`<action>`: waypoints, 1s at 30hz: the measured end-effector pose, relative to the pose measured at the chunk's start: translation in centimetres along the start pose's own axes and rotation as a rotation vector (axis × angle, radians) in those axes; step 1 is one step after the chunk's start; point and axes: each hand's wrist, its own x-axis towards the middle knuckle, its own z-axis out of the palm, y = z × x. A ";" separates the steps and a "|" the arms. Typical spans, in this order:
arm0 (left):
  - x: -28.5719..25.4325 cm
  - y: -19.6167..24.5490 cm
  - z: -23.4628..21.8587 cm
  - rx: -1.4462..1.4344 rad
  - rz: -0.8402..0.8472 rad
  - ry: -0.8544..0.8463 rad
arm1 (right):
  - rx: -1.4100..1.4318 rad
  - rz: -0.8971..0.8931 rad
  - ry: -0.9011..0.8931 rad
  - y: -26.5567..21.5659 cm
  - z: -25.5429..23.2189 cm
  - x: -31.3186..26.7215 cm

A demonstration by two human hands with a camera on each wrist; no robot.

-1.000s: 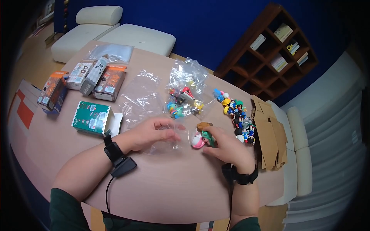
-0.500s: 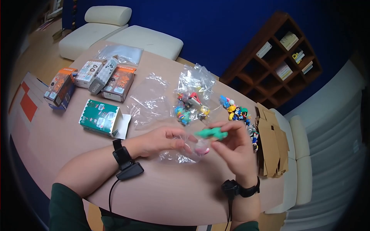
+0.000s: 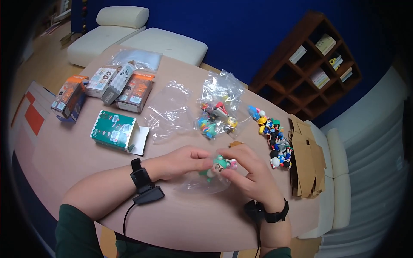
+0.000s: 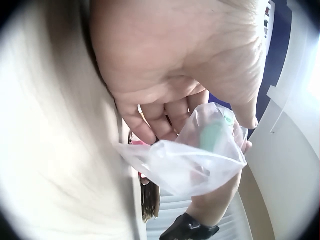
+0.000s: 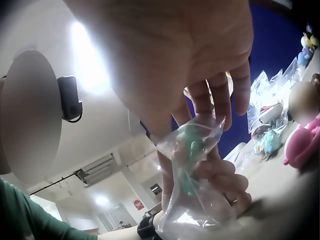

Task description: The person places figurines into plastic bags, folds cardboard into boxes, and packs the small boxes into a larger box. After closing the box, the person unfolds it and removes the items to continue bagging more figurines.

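Note:
Both hands meet over the near middle of the table, around a green frog-hooded figurine (image 3: 220,164) (image 5: 190,150) that sits inside a clear plastic bag (image 3: 202,185) (image 4: 200,167) (image 5: 200,210). The left hand (image 3: 183,163) (image 4: 170,60) pinches the bag from the left with thumb and fingers. From the right, the right hand (image 3: 254,178) (image 5: 185,55) holds the figurine through the film at its head. Something pink (image 3: 233,164) shows beside the figurine; in the right wrist view a pink piece (image 5: 300,145) lies on the table. A brown piece (image 3: 235,144) rests behind the right fingers.
Beyond the hands lie bagged colourful figurines (image 3: 215,118) and an empty-looking clear bag (image 3: 170,112). Loose figurines (image 3: 275,137) line the right, beside flattened cardboard (image 3: 306,159). A green box (image 3: 114,131) and several other boxes (image 3: 135,92) stand at left.
The right hand has lifted the green figurine from the table and brought it left to the other hand; the figurine is now inside the bag, with both hands closed in on it.

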 end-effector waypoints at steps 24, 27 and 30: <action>0.7 1.1 1.7 0.068 0.015 -0.082 | 0.028 -0.002 0.235 -1.2 -0.3 -0.7; 0.7 0.9 1.2 0.112 -0.066 -0.026 | -0.140 -0.187 0.266 -0.8 -0.3 -0.7; 0.5 0.8 1.0 0.190 -0.102 -0.020 | -0.124 -0.022 0.103 -2.2 -0.7 -0.9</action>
